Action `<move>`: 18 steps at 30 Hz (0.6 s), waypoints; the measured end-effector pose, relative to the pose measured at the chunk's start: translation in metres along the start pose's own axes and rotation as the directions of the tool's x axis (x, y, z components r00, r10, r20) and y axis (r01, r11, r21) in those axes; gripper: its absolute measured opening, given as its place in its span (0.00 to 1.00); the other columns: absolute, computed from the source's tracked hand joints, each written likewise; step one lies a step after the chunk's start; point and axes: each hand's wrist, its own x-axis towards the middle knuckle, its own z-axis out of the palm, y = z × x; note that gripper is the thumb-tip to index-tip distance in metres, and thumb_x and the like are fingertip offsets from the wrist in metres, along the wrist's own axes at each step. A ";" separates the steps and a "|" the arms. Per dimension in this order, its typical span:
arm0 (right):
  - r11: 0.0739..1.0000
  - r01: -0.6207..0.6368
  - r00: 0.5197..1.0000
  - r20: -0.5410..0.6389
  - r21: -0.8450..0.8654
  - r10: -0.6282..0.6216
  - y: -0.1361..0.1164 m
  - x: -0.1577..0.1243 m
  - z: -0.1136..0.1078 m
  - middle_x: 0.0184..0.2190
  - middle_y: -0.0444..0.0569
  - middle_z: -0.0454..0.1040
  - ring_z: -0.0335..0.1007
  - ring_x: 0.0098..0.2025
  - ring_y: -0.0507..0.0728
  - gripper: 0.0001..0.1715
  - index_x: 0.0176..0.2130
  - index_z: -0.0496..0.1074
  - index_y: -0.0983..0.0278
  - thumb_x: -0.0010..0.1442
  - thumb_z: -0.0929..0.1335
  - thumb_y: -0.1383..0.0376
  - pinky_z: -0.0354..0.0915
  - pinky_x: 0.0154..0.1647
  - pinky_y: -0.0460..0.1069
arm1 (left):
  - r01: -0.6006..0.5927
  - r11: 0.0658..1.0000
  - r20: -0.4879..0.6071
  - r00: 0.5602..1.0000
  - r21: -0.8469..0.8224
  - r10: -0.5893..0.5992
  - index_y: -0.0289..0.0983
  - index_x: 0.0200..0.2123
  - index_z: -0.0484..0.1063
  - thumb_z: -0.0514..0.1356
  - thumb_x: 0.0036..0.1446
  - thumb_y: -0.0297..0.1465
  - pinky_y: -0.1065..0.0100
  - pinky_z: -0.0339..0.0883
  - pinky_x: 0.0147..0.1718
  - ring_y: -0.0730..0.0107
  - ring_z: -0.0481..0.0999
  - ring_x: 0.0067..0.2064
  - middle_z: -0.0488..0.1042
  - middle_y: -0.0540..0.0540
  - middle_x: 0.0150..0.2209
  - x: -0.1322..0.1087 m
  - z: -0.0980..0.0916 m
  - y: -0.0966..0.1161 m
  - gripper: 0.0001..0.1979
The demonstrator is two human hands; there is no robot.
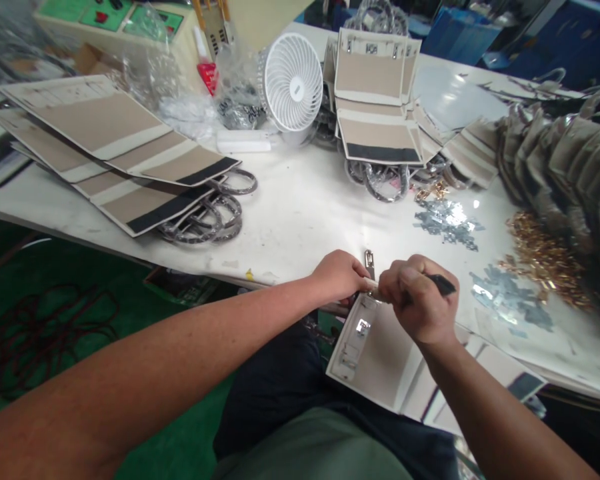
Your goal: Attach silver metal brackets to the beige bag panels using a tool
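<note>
Your left hand [339, 275] pinches the metal clasp [369, 263] at the bag panel [380, 360]'s top edge while your right hand [420, 300] grips a dark tool [443, 285]. You seem mid-fastening; next, steady pressure on the clasp.

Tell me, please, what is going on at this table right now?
A person seated at a white table is working on a beige bag panel resting over their lap. The left hand pinches the panel's top edge by a small metal fitting, while the right hand grips a dark-handled tool against the same spot. More panels, a white fan, and heaps of silver and gold hardware lie on the table.
</note>
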 end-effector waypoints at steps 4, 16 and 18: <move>0.986 0.049 0.999 -0.014 0.159 -0.048 -0.010 0.004 0.001 0.16 0.38 0.61 0.57 0.17 0.51 0.18 0.23 0.64 0.59 0.61 0.72 0.62 0.57 0.19 0.49 | -0.019 1.000 -0.037 0.999 0.017 0.020 0.36 0.34 0.84 0.70 0.52 0.31 0.70 0.69 0.20 0.69 0.74 0.20 0.78 0.47 0.24 0.001 0.004 -0.004 0.06; 0.996 0.062 0.998 -0.004 0.065 -0.062 -0.001 0.004 0.007 0.16 0.39 0.62 0.58 0.18 0.51 0.20 0.23 0.63 0.59 0.64 0.70 0.61 0.57 0.21 0.48 | -0.085 0.995 -0.043 0.995 0.054 0.088 0.34 0.32 0.81 0.67 0.55 0.30 0.74 0.66 0.18 0.73 0.74 0.19 0.75 0.50 0.21 -0.002 0.004 -0.006 0.05; 0.998 0.042 0.999 -0.006 0.055 -0.042 -0.003 0.005 0.006 0.16 0.39 0.63 0.59 0.19 0.51 0.19 0.23 0.63 0.60 0.64 0.70 0.63 0.57 0.21 0.48 | -0.081 0.996 -0.026 0.996 0.034 0.082 0.34 0.31 0.81 0.66 0.55 0.30 0.74 0.66 0.18 0.73 0.73 0.19 0.74 0.51 0.20 -0.001 0.004 -0.007 0.04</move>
